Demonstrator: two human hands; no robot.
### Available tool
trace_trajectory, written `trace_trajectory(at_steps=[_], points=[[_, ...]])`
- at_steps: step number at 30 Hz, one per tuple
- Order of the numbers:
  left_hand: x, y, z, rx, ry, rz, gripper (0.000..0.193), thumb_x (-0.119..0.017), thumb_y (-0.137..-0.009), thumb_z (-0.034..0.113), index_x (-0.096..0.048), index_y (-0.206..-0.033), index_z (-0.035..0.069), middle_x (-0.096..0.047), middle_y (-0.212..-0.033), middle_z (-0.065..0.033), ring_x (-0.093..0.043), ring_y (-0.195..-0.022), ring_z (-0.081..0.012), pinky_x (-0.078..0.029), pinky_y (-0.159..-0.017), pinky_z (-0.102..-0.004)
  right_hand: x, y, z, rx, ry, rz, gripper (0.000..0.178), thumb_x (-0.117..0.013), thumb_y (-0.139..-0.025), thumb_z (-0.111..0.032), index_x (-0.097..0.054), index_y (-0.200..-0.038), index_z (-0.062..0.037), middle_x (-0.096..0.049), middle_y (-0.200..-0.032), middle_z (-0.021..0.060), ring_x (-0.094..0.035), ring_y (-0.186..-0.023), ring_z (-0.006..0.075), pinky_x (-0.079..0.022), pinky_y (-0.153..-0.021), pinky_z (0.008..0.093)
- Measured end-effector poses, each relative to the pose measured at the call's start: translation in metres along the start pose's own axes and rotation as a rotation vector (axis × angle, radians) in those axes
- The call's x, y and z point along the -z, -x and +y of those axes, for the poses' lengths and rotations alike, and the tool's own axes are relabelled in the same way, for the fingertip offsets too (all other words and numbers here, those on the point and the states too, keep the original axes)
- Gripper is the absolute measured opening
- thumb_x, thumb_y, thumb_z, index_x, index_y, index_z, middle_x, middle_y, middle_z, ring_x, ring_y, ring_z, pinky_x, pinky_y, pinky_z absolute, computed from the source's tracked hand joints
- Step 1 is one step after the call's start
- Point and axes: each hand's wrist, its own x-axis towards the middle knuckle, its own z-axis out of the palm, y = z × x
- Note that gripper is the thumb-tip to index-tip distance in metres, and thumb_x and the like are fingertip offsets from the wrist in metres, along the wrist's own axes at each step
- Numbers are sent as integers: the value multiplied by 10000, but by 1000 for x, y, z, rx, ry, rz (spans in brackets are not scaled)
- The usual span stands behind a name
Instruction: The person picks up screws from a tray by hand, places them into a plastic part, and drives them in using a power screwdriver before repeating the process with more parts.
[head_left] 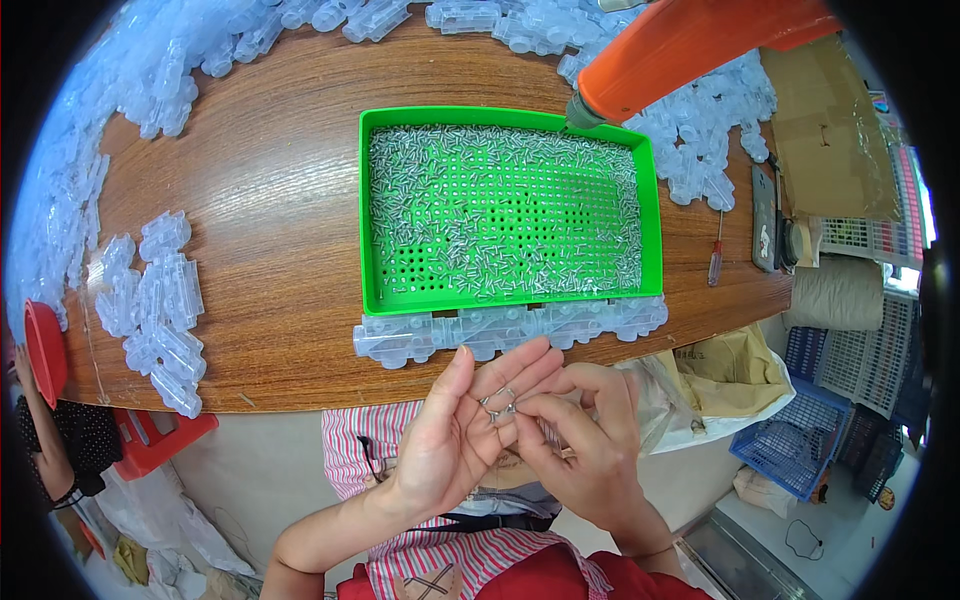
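1. The small metal screws (pixel 498 403) are thin, silver and shiny; a few of them lie together in a little bunch, and single ones are too small to count.
2. They rest on the open palm of the left hand (pixel 462 428), near the base of its fingers, in front of the person's striped shirt (pixel 350 450) and below the table edge.
3. The left hand is spread, palm turned up and to the right, with its fingers apart and slightly bent; it cups the screws and does not clamp them.
4. The right hand (pixel 585 440) touches the left palm from the right side. Its thumb and first fingers are pressed together on the bunch of screws, in a pinch.
5. Just beyond the hands, a row of clear plastic parts (pixel 505 333) lies along the near edge of the wooden table (pixel 280 200).
6. Behind this row sits a green tray (pixel 368 260) with a floor full of holes, and many more small screws are scattered in it.
7. More clear plastic parts lie in a pile (pixel 155 305) at the left and in heaps (pixel 700 140) along the far edge.
8. An orange tool (pixel 680 45) hangs over the far right corner of the tray.
9. A screwdriver (pixel 716 255) lies on the table to the right of the tray.
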Motion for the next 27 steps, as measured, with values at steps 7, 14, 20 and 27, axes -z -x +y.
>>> trace_trajectory(at_steps=[7,14,20,27], points=[[18,1,-5,55,-81,-4,395,-443,-1006,244,-464,-1289,-30,-549,-1253,-142,-571,-1121,-162,-484,-956,-286,-2,1,9,-93,-263,80,197,-713,-673,-35,-675,-860,-86,-505,-998,87,-459,-836,213,-383,-680,324],[24,1,-5,104,-108,-43,232,-488,-985,180,-583,-1071,-13,-625,-1069,-110,-640,-945,-156,-560,-847,-299,-4,3,16,-108,-278,107,166,-725,-694,-41,-690,-845,-100,-434,-1085,104,-399,-798,188,-346,-669,288],[17,2,-7,36,-228,63,192,-526,-971,175,-606,-989,1,-649,-945,-68,-645,-846,-118,-566,-766,-259,5,-3,4,-65,-92,65,173,-730,-684,-50,-671,-840,-91,-459,-1062,94,-418,-812,207,-365,-674,309],[19,3,-3,-46,-351,187,356,-476,-996,297,-619,-1038,-26,-670,-925,-94,-659,-853,-151,-538,-782,-258,-10,-11,13,-51,-143,116,178,-732,-686,-49,-648,-836,-93,-496,-1010,69,-445,-840,224,-394,-688,326]])
